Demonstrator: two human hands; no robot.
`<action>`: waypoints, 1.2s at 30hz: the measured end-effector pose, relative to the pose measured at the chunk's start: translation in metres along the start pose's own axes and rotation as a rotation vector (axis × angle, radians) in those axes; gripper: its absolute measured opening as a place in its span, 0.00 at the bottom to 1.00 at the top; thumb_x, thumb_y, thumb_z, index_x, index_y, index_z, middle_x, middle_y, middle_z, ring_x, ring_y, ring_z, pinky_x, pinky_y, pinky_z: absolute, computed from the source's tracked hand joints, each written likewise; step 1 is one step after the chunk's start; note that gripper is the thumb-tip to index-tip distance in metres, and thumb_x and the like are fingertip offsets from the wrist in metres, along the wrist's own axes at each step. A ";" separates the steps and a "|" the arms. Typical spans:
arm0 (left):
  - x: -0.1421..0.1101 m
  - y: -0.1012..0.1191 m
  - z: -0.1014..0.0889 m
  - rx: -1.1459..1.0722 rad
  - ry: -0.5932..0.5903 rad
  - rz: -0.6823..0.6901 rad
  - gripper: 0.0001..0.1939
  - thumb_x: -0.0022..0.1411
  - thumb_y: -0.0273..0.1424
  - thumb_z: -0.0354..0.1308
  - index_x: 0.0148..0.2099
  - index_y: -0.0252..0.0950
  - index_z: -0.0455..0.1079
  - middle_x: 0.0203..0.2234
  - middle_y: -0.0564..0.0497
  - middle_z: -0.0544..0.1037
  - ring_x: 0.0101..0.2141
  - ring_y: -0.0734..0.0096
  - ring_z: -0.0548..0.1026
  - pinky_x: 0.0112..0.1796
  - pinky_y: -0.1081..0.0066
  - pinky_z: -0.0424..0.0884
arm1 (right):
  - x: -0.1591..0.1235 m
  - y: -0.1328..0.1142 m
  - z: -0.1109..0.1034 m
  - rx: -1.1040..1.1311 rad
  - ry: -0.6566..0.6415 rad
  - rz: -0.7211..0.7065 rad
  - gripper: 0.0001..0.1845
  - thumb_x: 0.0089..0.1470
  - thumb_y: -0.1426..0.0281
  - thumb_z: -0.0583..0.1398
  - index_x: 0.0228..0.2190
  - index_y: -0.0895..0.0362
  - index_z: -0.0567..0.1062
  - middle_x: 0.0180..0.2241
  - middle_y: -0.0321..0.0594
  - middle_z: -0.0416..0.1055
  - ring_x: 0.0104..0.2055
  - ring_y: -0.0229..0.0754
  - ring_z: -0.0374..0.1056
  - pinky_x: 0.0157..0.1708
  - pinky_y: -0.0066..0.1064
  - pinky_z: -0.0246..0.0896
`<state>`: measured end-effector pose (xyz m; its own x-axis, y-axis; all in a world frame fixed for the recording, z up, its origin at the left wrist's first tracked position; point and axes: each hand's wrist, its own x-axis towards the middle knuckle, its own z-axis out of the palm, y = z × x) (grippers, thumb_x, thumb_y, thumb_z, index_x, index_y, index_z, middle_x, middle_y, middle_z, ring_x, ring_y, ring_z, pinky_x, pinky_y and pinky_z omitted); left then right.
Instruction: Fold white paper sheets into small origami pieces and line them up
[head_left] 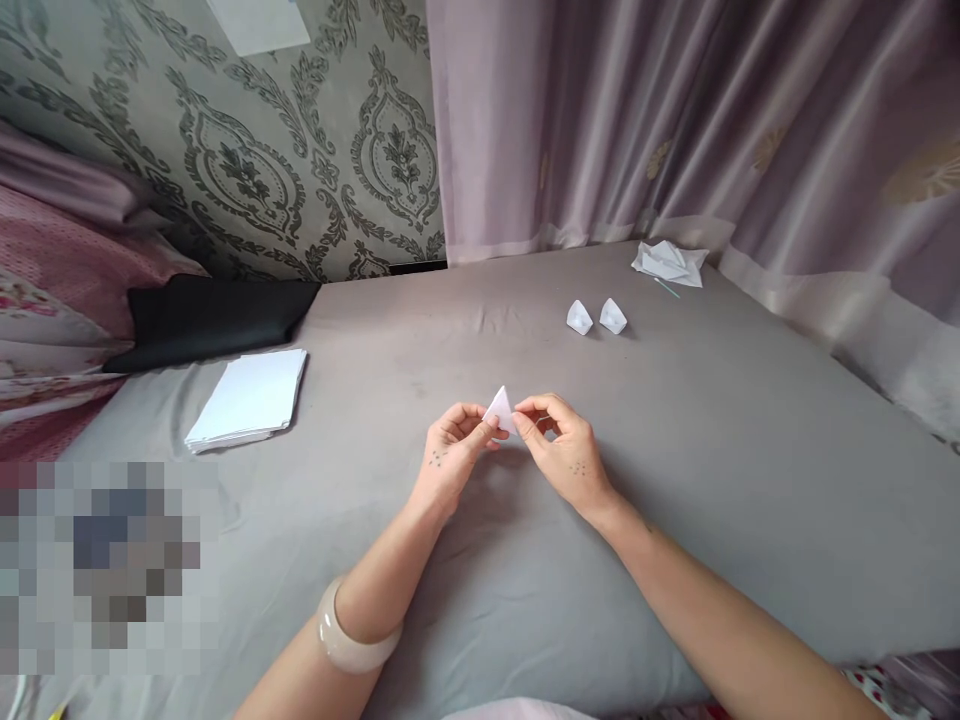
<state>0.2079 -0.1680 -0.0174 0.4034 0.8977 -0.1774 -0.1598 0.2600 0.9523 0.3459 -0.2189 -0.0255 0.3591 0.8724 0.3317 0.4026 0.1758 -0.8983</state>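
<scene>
A small white folded paper (501, 408), pointed at the top like a triangle, is held up between both hands over the grey sheet (420, 340). My left hand (459, 440) pinches its left side, thumb across the front. At its right edge, the thumb and fingertips of my right hand (562, 445) are closed on the paper. Part of the lower paper is hidden behind the fingers. Farther back to the right stand two small folded paper pieces (579, 318) side by side, with a gap between them.
To the left lies a stack of white paper (251, 395), near a black cloth-like item (217, 318). Several folded papers lie in a pile (670, 263) at the back right, beside a thin light-blue stick (667, 288). Purple curtains (525, 130) and a patterned wall border the back.
</scene>
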 end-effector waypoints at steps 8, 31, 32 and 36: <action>0.000 0.000 0.000 0.043 -0.060 0.008 0.11 0.56 0.36 0.64 0.35 0.33 0.71 0.29 0.50 0.78 0.34 0.71 0.76 0.40 0.70 0.72 | 0.002 -0.002 -0.005 0.026 -0.084 0.150 0.09 0.54 0.62 0.61 0.30 0.55 0.72 0.32 0.36 0.72 0.31 0.37 0.67 0.32 0.29 0.61; 0.001 0.009 -0.011 -0.091 -0.317 -0.182 0.14 0.55 0.40 0.65 0.37 0.33 0.73 0.24 0.52 0.70 0.26 0.77 0.67 0.32 0.74 0.63 | 0.013 -0.004 -0.029 0.523 -0.545 0.418 0.14 0.53 0.57 0.62 0.34 0.55 0.77 0.28 0.34 0.72 0.29 0.34 0.67 0.32 0.28 0.67; 0.000 0.010 -0.011 -0.096 -0.327 -0.183 0.14 0.55 0.40 0.65 0.36 0.34 0.73 0.22 0.54 0.69 0.25 0.77 0.65 0.32 0.74 0.62 | 0.013 -0.005 -0.030 0.514 -0.563 0.403 0.14 0.53 0.58 0.62 0.34 0.55 0.77 0.29 0.35 0.72 0.30 0.34 0.67 0.33 0.29 0.68; -0.001 0.016 -0.015 -0.086 -0.430 -0.245 0.12 0.56 0.39 0.64 0.34 0.36 0.71 0.20 0.56 0.65 0.22 0.80 0.60 0.26 0.75 0.56 | 0.013 -0.007 -0.034 0.502 -0.655 0.371 0.14 0.55 0.58 0.61 0.35 0.55 0.77 0.30 0.36 0.73 0.31 0.35 0.67 0.34 0.30 0.67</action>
<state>0.1917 -0.1599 -0.0056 0.7701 0.5837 -0.2575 -0.0803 0.4891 0.8685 0.3762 -0.2243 -0.0053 -0.2204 0.9706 -0.0967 -0.1135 -0.1240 -0.9858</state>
